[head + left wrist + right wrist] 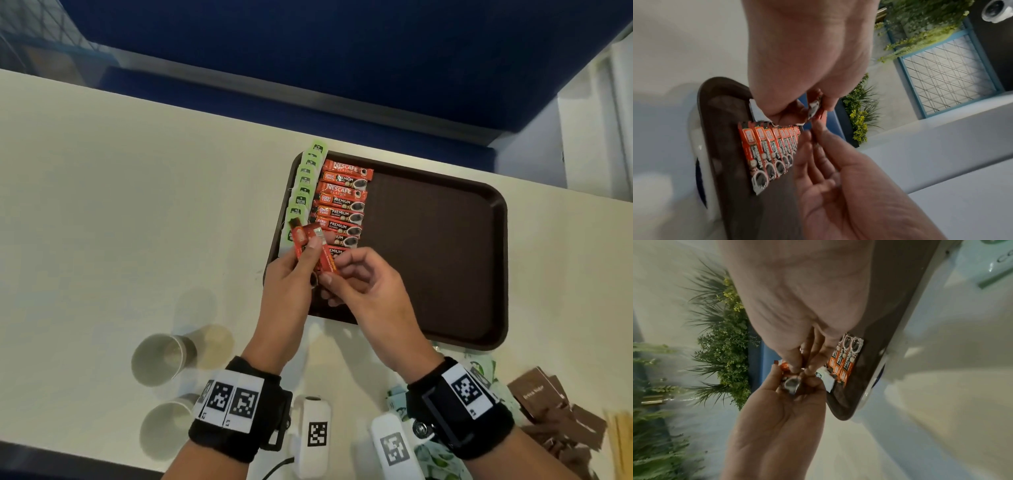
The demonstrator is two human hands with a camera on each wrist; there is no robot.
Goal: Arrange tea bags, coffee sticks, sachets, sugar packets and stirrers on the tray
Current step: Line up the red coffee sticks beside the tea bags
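**Inspector:** Coffee sticks point(308, 248), status?

**Assistant:** Left hand point(287, 277) grips a few; right hand point(363, 284) pinches one at its lower end, above the brown tray's point(445, 246) near-left corner.

**Inspector:** Progress?

**Assistant:** Just beyond the grip, tea bags point(305, 185) and a coffee row point(342, 205) are laid. Sugar packets point(548, 404), apparently stirrers point(616, 442), and sachets point(486, 373) wait off-tray, behind the right wrist.

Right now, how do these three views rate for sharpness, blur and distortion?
Head view: evenly lit, coffee sticks on the tray readable, paper cups ghosted double. Left wrist view: wide-angle warped, right hand soft with blur, stick print smeared. Right wrist view: dim, plants streaked, left hand soft.
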